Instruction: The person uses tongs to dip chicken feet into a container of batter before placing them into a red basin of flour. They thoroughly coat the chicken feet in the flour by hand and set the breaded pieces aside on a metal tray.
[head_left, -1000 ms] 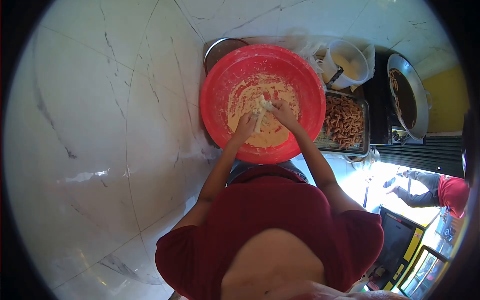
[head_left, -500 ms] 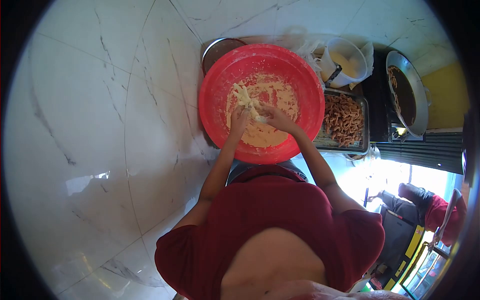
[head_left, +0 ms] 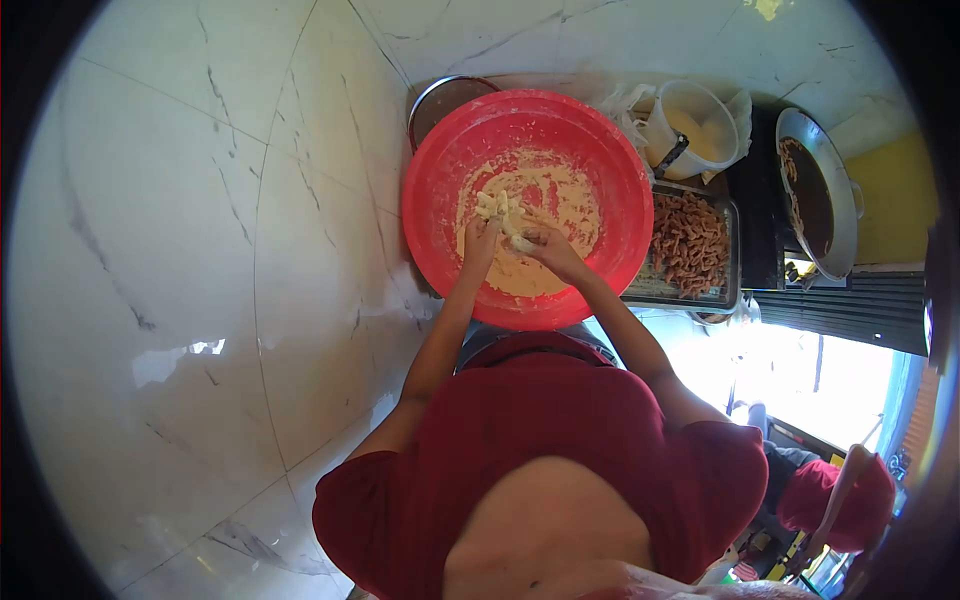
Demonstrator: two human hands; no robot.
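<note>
Both hands are inside a large red basin (head_left: 626,190), over a layer of pale flour (head_left: 570,195) with small lumps. Between them is a clump of whitish, flour-coated strips (head_left: 497,205); their exact kind I cannot tell. My left hand (head_left: 479,241) has its fingers closed around the lower left of the clump, and the strips stick up past its fingertips. On the other side, my right hand (head_left: 550,246) pinches the clump's lower right end. Flour dusts the fingers and the basin's inner wall.
Right of the basin is a metal tray (head_left: 735,245) heaped with brown fried pieces (head_left: 690,240). Behind it stands a white bucket (head_left: 735,135) with yellowish contents. A wok (head_left: 848,240) of dark oil sits farther right. Another person (head_left: 835,505) in red is at lower right.
The clump is lower and more bunched between my hands; its strips stood taller before. My right hand has shifted slightly. The other person at lower right has moved downward in view.
</note>
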